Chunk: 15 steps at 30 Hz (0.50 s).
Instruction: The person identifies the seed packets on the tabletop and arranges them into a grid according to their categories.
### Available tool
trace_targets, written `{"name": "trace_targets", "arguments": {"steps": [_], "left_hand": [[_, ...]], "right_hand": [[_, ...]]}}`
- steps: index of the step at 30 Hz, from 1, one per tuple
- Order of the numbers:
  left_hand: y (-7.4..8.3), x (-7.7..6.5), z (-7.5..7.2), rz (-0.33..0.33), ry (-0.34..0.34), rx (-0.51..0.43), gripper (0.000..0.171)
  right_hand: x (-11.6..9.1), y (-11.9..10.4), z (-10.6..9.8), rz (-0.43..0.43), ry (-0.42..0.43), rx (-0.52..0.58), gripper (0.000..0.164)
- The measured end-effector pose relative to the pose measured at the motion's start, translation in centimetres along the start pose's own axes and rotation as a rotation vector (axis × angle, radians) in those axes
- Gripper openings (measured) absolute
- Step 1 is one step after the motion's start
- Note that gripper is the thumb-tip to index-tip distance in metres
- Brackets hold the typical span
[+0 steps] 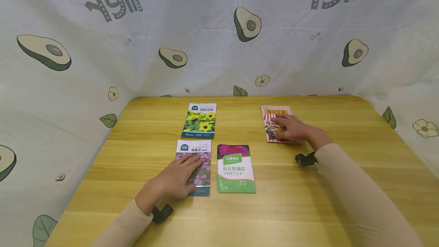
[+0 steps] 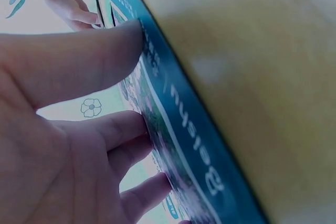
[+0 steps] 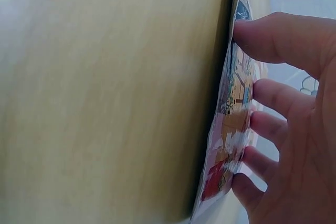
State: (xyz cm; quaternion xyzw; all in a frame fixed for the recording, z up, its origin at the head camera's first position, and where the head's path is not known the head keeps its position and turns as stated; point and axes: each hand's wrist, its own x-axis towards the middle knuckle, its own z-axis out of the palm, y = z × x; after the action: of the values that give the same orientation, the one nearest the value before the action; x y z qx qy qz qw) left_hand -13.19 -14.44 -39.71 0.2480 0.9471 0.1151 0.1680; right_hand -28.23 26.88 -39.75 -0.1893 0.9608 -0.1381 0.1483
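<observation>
Flat on the table lies a seed packet with pink-purple flowers (image 1: pixel 205 169); my left hand (image 1: pixel 180 176) rests on it, fingertips and thumb touching its face. In the left wrist view its blue lower band (image 2: pixel 181 108) shows under the thumb. At the right, my right hand (image 1: pixel 291 128) has its fingertips on a pink seed packet (image 1: pixel 269 125) with a striped awning picture. The right wrist view shows the thumb and fingers touching that packet's printed face (image 3: pixel 231 108), extended rather than wrapped round it. The hand covers the packet's right part.
A yellow-flower seed packet (image 1: pixel 200 121) lies just behind the left-hand one. Beside my left hand is a green and white impatiens packet (image 1: pixel 236 170). The wooden table (image 1: pixel 274 209) is backed by a white curtain (image 1: pixel 212 22) printed with avocados.
</observation>
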Motion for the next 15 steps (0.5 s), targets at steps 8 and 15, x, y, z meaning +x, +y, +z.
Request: {"name": "trace_targets", "arguments": {"steps": [8,15], "left_hand": [[0.1,0.1,-0.1,-0.002,-0.004,0.014,0.074],[0.1,0.2,-0.1,-0.011,-0.009,0.013,0.074]], "right_hand": [[0.3,-0.7,0.0,0.001,-0.001,-0.010,0.077],[0.6,-1.1,0.2,0.017,-0.005,-0.001,0.077]]}}
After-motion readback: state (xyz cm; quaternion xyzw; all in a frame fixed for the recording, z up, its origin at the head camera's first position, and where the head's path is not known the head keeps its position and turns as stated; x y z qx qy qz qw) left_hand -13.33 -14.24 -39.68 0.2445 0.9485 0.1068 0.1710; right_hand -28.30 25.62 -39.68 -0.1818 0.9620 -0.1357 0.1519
